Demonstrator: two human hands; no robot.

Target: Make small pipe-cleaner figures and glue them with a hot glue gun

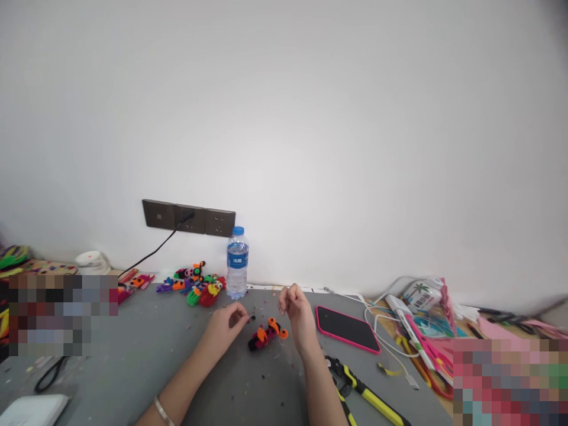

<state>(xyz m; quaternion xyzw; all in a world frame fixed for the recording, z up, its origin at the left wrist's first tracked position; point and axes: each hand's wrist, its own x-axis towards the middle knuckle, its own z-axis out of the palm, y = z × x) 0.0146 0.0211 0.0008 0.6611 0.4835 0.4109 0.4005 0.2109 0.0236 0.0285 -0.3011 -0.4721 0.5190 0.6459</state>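
A small fuzzy pipe-cleaner figure (268, 333) in orange, black and dark pink lies on the grey mat (177, 349) between my hands. Just to its left, my left hand (226, 324) has thumb and fingers pinched together. A tiny dark bit shows at those fingertips, too small to name. My right hand (298, 313) is raised to the right of the figure with its fingers curled in. Whatever lies inside that curl is hidden. Neither hand touches the figure.
Behind stand a water bottle (238, 266) and several colourful pipe-cleaner figures (206, 290). To the right lie a pink-cased phone (347, 329), yellow-black pliers (368, 396) and a white cable (390, 338). A white object (33, 409) sits at the front left. Small scraps dot the mat.
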